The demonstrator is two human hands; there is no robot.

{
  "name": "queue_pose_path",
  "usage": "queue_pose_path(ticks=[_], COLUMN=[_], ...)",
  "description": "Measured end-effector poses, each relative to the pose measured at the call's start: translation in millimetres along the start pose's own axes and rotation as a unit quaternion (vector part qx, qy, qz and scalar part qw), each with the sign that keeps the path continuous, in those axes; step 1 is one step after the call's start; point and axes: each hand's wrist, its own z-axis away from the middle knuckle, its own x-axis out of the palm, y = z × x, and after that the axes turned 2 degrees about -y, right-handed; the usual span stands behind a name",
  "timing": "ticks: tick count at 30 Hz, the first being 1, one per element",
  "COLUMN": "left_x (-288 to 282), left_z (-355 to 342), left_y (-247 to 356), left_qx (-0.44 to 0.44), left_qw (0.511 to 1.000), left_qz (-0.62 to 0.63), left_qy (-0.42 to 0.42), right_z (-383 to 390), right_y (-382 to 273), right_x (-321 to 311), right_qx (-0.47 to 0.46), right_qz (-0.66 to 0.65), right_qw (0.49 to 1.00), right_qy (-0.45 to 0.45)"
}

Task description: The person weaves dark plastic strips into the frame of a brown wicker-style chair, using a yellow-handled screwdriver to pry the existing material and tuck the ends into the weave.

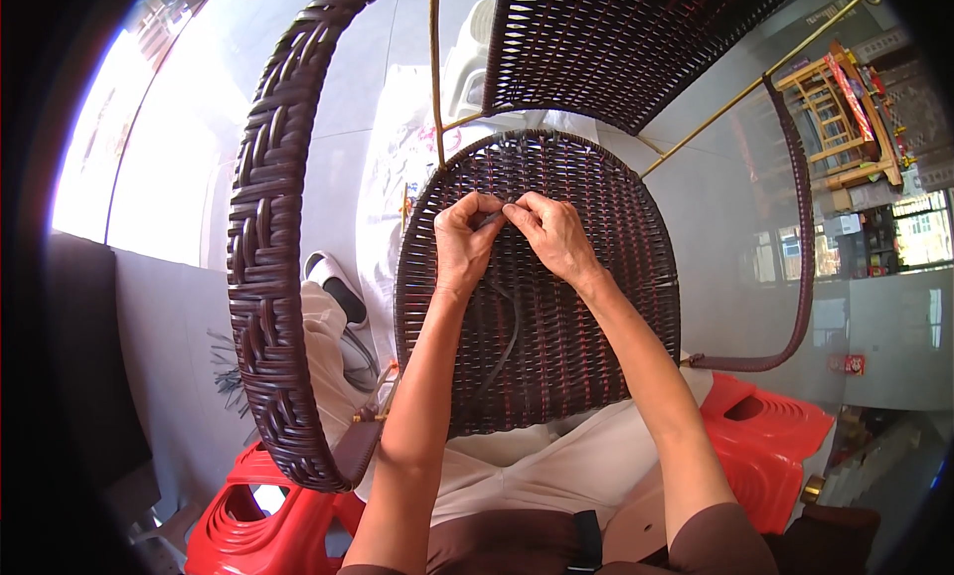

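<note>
Both my hands meet above the far half of a woven chair seat of dark brown strands with reddish ones between. My left hand pinches a thin dark grey weaving strip, which hangs in a loose curve over the seat. Thumb and forefinger of my right hand press together at the same spot, touching the left fingers, apparently on the strip's end. The fingertips hide most of the held part. Beyond the seat rises the chair's woven backrest.
A thick braided armrest curves up at left; a thinner wrapped armrest stands at right. Bare gold-coloured rods join the frame. Red plastic stools flank my legs. A slippered foot and grey strips lie left; a bamboo chair stands far right.
</note>
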Motion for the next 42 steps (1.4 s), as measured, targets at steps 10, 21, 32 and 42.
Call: queue_pose_path(ticks=[10,21,32,42], left_x=[-2,-6,-11,-19], left_z=[-1,1,-9,2], left_y=[-6,7,-1,13], left_qx=[0.006,-0.007,0.09,0.065], left_qw=[1.0,0.996,0.977,0.872], left_qz=[0.011,0.083,-0.186,-0.46], left_qy=[-0.004,0.017,0.057,0.153], right_z=[-4,23,273,620], right_y=[3,11,39,86], right_x=[0,-16,-75,-16], right_qx=[-0.021,-0.004,0.186,0.599], right_qz=[-0.035,-0.042,0.008,0.233], right_qw=[0.999,0.996,0.926,0.69], right_qy=[-0.007,0.077,0.329,0.333])
